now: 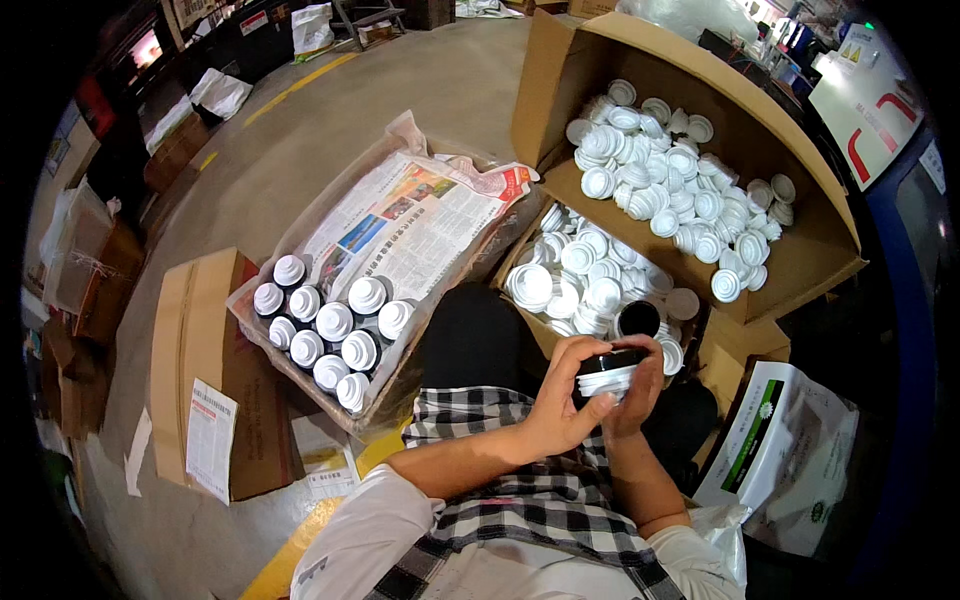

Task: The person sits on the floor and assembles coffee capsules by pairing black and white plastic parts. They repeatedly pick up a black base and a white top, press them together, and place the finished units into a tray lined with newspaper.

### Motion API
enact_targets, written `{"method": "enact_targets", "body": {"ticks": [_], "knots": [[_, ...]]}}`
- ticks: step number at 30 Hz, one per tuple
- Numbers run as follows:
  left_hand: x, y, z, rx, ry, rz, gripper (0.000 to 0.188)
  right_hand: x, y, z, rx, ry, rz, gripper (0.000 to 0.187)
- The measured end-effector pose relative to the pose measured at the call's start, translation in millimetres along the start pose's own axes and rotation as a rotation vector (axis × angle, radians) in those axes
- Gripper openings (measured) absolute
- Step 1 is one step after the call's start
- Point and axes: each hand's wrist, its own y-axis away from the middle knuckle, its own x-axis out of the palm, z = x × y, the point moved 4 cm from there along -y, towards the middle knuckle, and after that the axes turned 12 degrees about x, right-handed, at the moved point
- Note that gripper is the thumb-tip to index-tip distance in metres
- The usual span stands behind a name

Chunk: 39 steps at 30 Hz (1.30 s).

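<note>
In front of my lap I hold a round part (607, 380) with a black section on top and white stepped rings below. My left hand (562, 405) wraps its left side, thumb along the lower edge. On the opposite side, my right hand (640, 385) grips it with curled fingers. Just beyond my hands, a black round piece (638, 319) sits among white ringed caps (580, 262) in a lower carton. To the left, several black parts topped with white caps (334, 322) stand grouped at the near end of a plastic-lined box (440, 285).
A large open carton (810, 165) at the far right holds many loose white ringed caps (660, 180). Newspaper (400, 225) covers the lined box's far portion. A closed carton (190, 370) stands left; a white package (790, 450) lies right. Blue-and-white machinery (868, 110) borders the right side.
</note>
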Motion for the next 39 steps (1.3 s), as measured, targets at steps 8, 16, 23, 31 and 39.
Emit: {"method": "enact_targets", "body": {"ticks": [8,16,23,31,39], "knots": [[13,-30,29,0.041,-0.168,-0.239,0.009,6,-12,-2,-0.190,0.126,-0.297,0.042],[10,-29,94,-0.195,-0.286,-0.271,0.020,-17,-62,-80,-0.012,0.066,-0.401,0.036],[-75,1,105,-0.255,-0.294,-0.008,0.054,17,-52,-85,0.595,-0.221,-0.008,0.083],[-392,10,127,-0.343,-0.872,-0.723,0.054,-51,-20,-118,0.742,-0.117,0.005,0.068],[-478,52,164,-0.529,-1.193,-0.413,0.051,-78,-14,-128,0.730,-0.092,-0.028,0.046]]}}
